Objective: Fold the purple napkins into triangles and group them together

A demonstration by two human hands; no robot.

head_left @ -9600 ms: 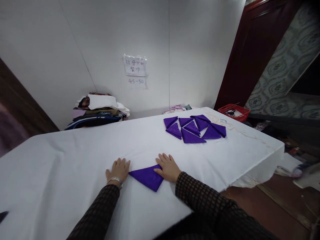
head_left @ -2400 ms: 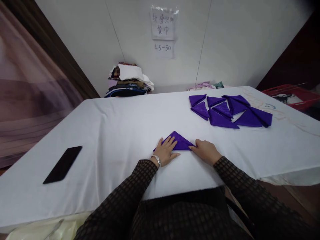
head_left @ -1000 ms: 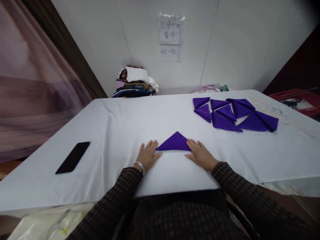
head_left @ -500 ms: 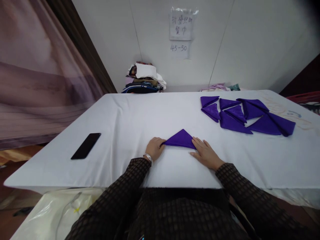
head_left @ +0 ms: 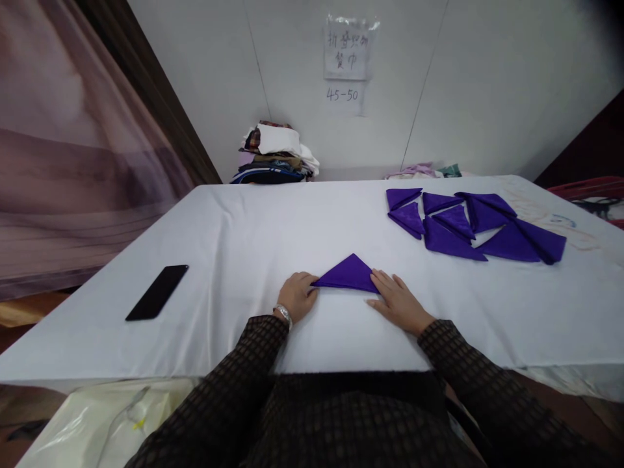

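A purple cloth napkin [head_left: 348, 274], folded into a low triangle, lies on the white tablecloth in front of me with its peak pointing away. My left hand [head_left: 296, 299], with a silver bracelet at the wrist, is curled at the napkin's left corner, that tip between thumb and fingers. At the right corner, my right hand [head_left: 398, 304] lies flat, fingers stretched over the edge and thumb held apart on the cloth. Several more folded purple napkins [head_left: 453, 244] are grouped at the back right of the table.
A black phone [head_left: 156, 292] rests on the table [head_left: 253, 240] at left. Behind the far edge is a stack of folded cloths [head_left: 275, 156]. Paper signs [head_left: 345, 58] hang on the wall. A curtain [head_left: 88, 156] borders the left, and a plastic-wrapped bundle [head_left: 82, 416] sits below the front edge.
The whole view has shifted slightly, so the table and things on it appear moved a little left. Both hands keep their places at the napkin's corners.
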